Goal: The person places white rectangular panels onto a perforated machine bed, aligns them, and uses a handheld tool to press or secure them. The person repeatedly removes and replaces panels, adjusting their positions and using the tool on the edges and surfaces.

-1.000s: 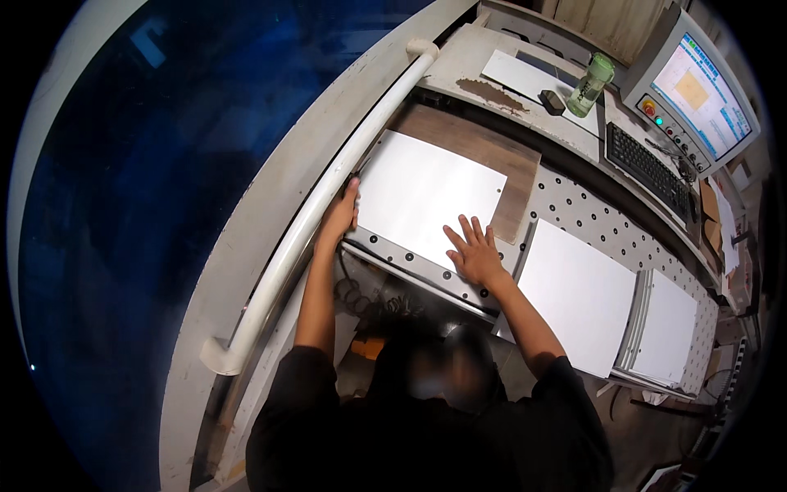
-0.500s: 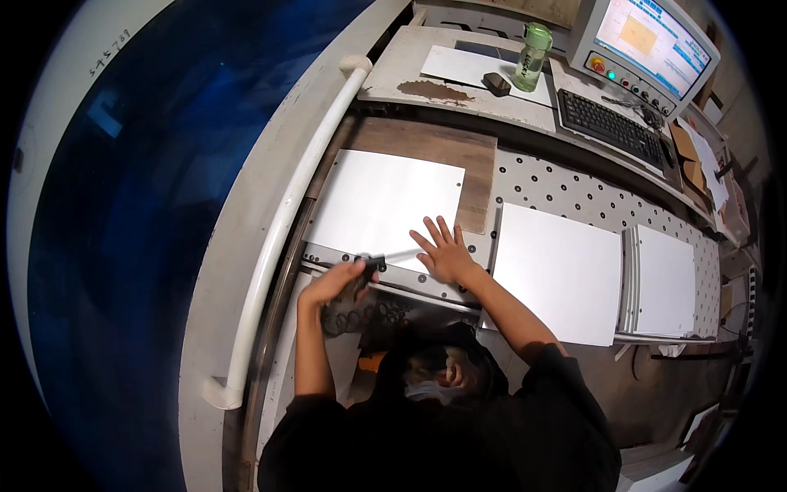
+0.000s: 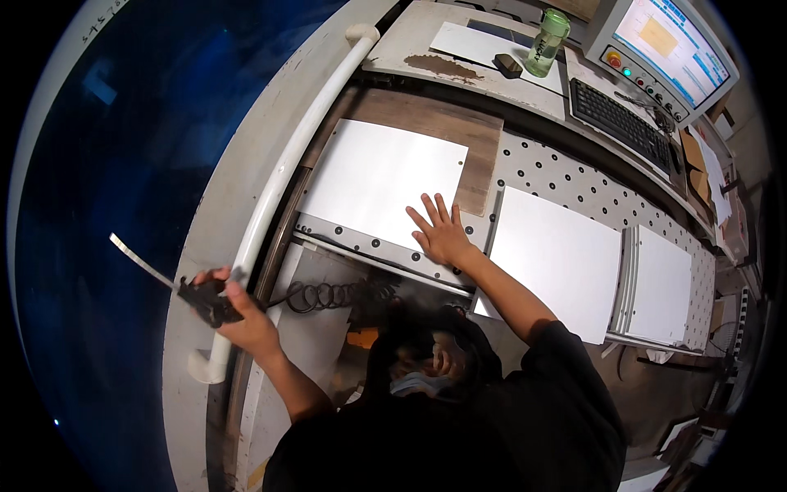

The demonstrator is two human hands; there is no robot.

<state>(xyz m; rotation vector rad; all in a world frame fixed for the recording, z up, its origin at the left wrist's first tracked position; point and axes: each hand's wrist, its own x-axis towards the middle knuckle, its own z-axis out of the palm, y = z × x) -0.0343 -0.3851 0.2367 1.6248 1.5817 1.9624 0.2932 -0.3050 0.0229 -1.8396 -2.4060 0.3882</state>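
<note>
My left hand (image 3: 248,326) is closed around a black air blow gun (image 3: 205,302), out to the left over the white rail. The gun's thin nozzle points up and left, toward the dark blue panel. A dark coiled hose (image 3: 316,296) trails from it under the table's front edge. Spread and flat, my right hand (image 3: 444,239) rests at the near right corner of a white board (image 3: 381,176). That board lies partly on a brown wood-grain board (image 3: 479,156) and has small holes near its edges.
Right of my hand lies another large white board (image 3: 557,254), with a stack of white panels (image 3: 662,283) beyond it. A white tubular rail (image 3: 283,176) runs along the left. Behind are a keyboard (image 3: 619,123), a monitor (image 3: 668,49) and a green bottle (image 3: 548,45).
My left hand has swung from the white board's near edge out to the left with the air blow gun, drawing the hose along. My right hand stays flat on the board.
</note>
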